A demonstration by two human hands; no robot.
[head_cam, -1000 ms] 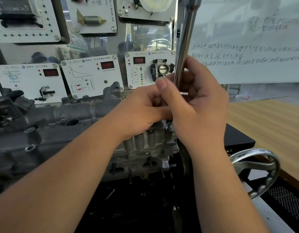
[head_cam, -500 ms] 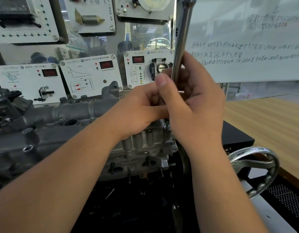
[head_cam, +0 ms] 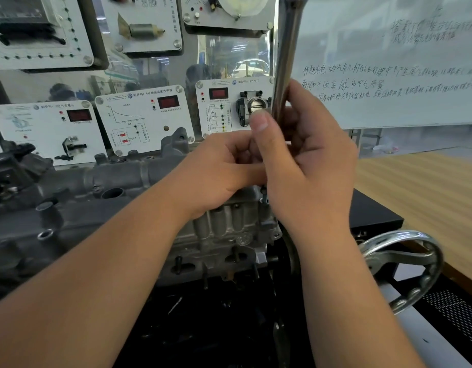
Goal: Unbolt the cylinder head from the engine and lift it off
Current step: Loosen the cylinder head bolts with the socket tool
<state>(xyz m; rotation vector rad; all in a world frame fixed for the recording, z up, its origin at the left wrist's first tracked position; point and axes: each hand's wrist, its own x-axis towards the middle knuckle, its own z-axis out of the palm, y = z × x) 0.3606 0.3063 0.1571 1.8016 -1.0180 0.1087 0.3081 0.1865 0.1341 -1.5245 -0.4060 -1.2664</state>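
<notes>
A grey cast cylinder head [head_cam: 78, 197] lies along the engine block [head_cam: 224, 235] on a stand. A long chrome wrench handle [head_cam: 285, 57] stands almost upright above the head's right end. My right hand [head_cam: 309, 166] grips the lower part of this handle, thumb up along its near side. My left hand [head_cam: 219, 171] is curled beside it, its fingers closed round the tool's lower end, which is hidden between both hands. A dark bit [head_cam: 264, 196] shows just below the hands, over a bolt hole at the head's right end.
A chrome handwheel [head_cam: 404, 264] sticks out at the right of the stand. Sensor display panels [head_cam: 139, 120] hang behind the engine, and a whiteboard [head_cam: 388, 75] with writing stands at the right. A wooden table [head_cam: 428, 197] lies behind the handwheel.
The view has shifted slightly; the hands and wrench handle keep nearly the same pose, with the handle a little more upright.
</notes>
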